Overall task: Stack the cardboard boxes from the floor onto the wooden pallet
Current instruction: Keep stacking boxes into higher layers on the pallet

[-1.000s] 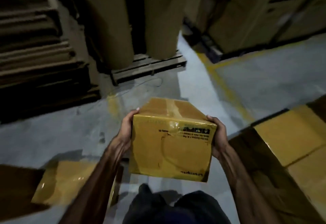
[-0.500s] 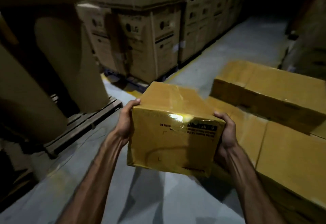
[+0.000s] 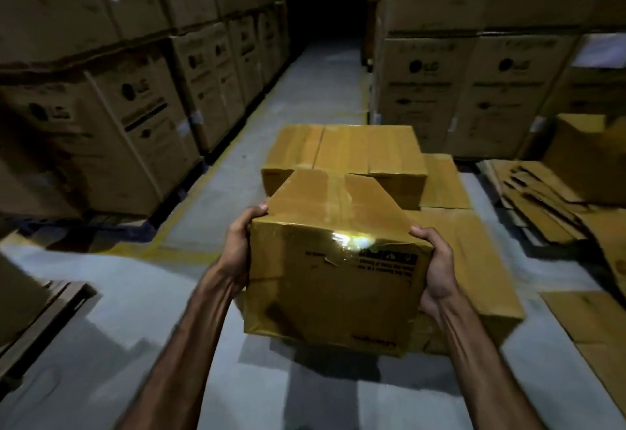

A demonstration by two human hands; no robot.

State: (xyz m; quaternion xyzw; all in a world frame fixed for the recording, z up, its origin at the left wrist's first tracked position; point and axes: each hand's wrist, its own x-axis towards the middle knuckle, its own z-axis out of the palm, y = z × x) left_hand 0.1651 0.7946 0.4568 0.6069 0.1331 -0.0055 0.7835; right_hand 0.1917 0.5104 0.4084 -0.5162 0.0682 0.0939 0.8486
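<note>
I hold a taped brown cardboard box point(image 3: 333, 270) in the air in front of me. My left hand point(image 3: 241, 249) grips its left side, fingers curled over the top edge. My right hand point(image 3: 435, 268) grips its right side the same way. Just beyond and below the box sits a stack of similar boxes point(image 3: 352, 151), with a lower layer point(image 3: 474, 260) spreading toward me on the right. The wooden pallet under that stack is hidden.
Tall walls of large printed cartons stand on the left point(image 3: 111, 114) and right point(image 3: 474, 90), with a grey aisle point(image 3: 318, 87) running away between them. Flattened cardboard sheets point(image 3: 542, 199) lie on the floor at right. A pallet corner point(image 3: 44, 317) shows at lower left.
My view has swung right, from the paper rolls and floor to the aisle. The stack of boxes is now straight ahead and closer. Both hands keep the same grip on the box.
</note>
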